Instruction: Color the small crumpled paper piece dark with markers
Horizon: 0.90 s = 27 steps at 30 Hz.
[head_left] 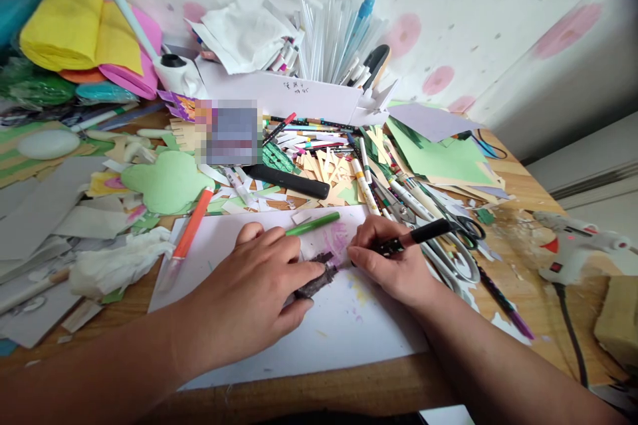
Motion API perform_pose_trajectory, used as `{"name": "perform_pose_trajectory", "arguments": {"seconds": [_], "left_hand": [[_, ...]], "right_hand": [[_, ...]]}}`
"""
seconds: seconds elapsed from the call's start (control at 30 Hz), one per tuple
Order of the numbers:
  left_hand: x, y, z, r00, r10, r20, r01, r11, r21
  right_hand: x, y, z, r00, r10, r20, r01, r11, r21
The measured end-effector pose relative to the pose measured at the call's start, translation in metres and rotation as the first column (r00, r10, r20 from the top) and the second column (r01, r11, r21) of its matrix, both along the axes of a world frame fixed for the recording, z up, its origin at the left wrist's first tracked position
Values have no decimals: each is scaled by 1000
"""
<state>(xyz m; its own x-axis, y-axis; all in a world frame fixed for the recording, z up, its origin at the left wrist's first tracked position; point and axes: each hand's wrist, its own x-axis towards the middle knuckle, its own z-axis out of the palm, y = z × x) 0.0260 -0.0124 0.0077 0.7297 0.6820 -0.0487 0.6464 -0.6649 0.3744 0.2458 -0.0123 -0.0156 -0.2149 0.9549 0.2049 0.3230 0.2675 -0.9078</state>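
My right hand (pixel 391 259) grips a marker (pixel 399 244) with a black cap on its rear end; its tip is hidden behind my fingers, close to the dark piece. My left hand (pixel 254 285) holds a small dark, uneven-edged piece (pixel 319 279) down, index finger on top and thumb at its near side. The piece looks like coloured-in paper, but its material is hard to tell. Both hands rest on a white sheet (pixel 249 368) with pink and yellow marks. Beyond my left fingers lies a green marker (pixel 313 223). An orange marker (pixel 192 226) lies at the sheet's left edge.
Paper scraps and a green cloud-shaped cutout (pixel 167 182) cover the left side. A black bar-shaped object (pixel 289 180), several markers and scissors (pixel 466 231) lie beyond the sheet. A glue gun (pixel 573 246) stands at the right. Behind is a white box (pixel 284 98) of supplies.
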Motion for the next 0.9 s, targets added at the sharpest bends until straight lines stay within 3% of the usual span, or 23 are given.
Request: {"name": "perform_pose_trajectory", "arguments": {"seconds": [0.17, 0.57, 0.9], "left_hand": [[1, 1, 1, 1000, 0, 9, 0, 1000, -2], [0, 1, 1, 1000, -6, 8, 6, 1000, 2], [0, 1, 0, 1000, -8, 0, 8, 1000, 12]], "right_hand": [[-1, -2, 1, 992, 40, 120, -45, 998, 44], [-3, -2, 0, 993, 32, 114, -42, 995, 86], [-3, -3, 3, 998, -7, 68, 4, 999, 43]]}}
